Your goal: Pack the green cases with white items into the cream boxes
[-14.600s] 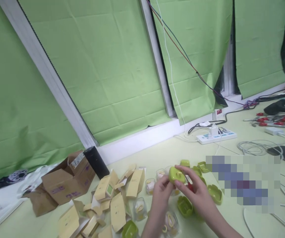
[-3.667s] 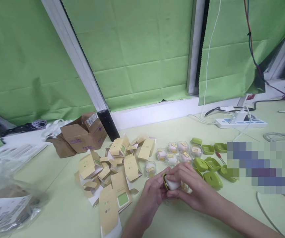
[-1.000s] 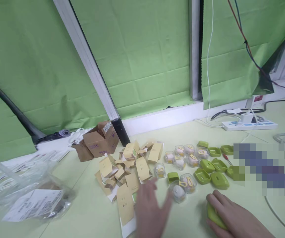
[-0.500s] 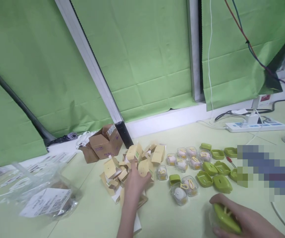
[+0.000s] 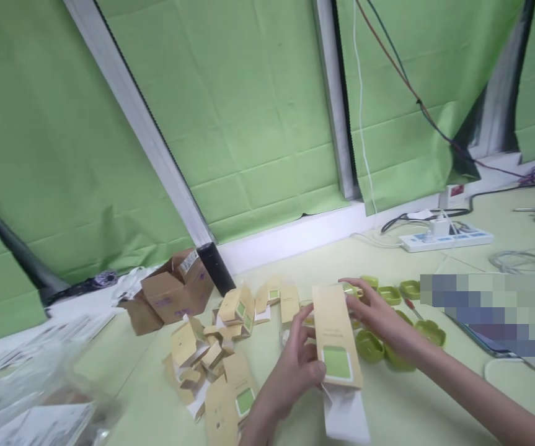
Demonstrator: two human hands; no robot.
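Observation:
My left hand (image 5: 297,362) grips a tan cardboard box (image 5: 335,328) from its left side, thumb on the front near a green panel. A white flap hangs open at the box's near end. At the box's far right edge, my right hand (image 5: 376,313) has its fingers curled round a small green-lidded case (image 5: 351,290), largely hidden by box and fingers. More tan boxes (image 5: 237,310) lie heaped to the left. Green lids and trays (image 5: 369,345) lie beyond and below my right forearm. Clear cases behind the box are mostly covered by my hands.
An opened brown carton (image 5: 176,291) stands by the wall next to a black post foot (image 5: 216,269). Clear plastic bags (image 5: 39,402) lie at the left. A white power strip (image 5: 448,238) with cables sits at the back right, and a red-tipped tool (image 5: 411,306) lies among the green trays.
My left hand has left the heap with a tan box and moved right. My right hand has brought the green-lidded case up and left to the box. The view has shifted right.

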